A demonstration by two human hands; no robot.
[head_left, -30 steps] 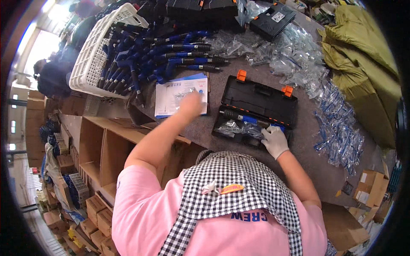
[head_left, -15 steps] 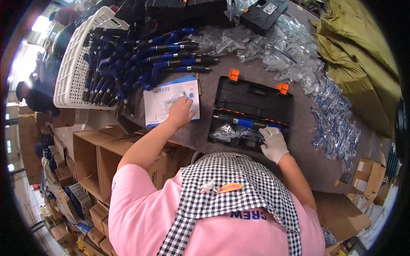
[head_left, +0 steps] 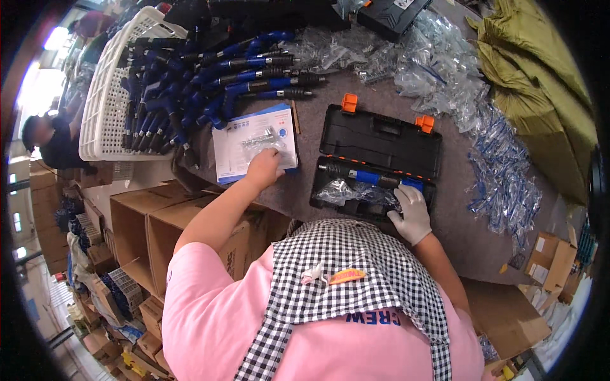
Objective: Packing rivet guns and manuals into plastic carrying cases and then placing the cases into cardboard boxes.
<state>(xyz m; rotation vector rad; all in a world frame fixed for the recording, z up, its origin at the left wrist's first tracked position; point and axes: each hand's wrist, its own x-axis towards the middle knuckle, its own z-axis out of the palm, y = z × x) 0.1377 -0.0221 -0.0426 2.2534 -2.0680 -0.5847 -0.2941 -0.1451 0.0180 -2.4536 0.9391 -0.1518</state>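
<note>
My bare left hand [head_left: 265,168] has its fingers bent and closed at the near edge of a small clear plastic bag of metal parts [head_left: 260,141]. The bag lies over printed leaflets [head_left: 230,152]. On my right hand [head_left: 413,216] is a white glove; its fingers are stretched out at the right end of the black tool case [head_left: 381,143], thumb apart. The case lies with its lid back. Inside it are a blue-and-black tool [head_left: 365,176], partly under my right fingers, and clear bagged parts [head_left: 337,192].
A white plastic basket [head_left: 95,127] and a pile of blue-and-black tools [head_left: 248,75] fill the far left. Clear bags [head_left: 438,70] and blue-tinted packets [head_left: 508,178] spread along the right. A closed black case [head_left: 391,16] stands at the back. Cardboard boxes [head_left: 130,244] stand below the table.
My left hand has shifted slightly left and nearer me, and more of the bag shows. The right hand's fingers have straightened, with the thumb further apart.
</note>
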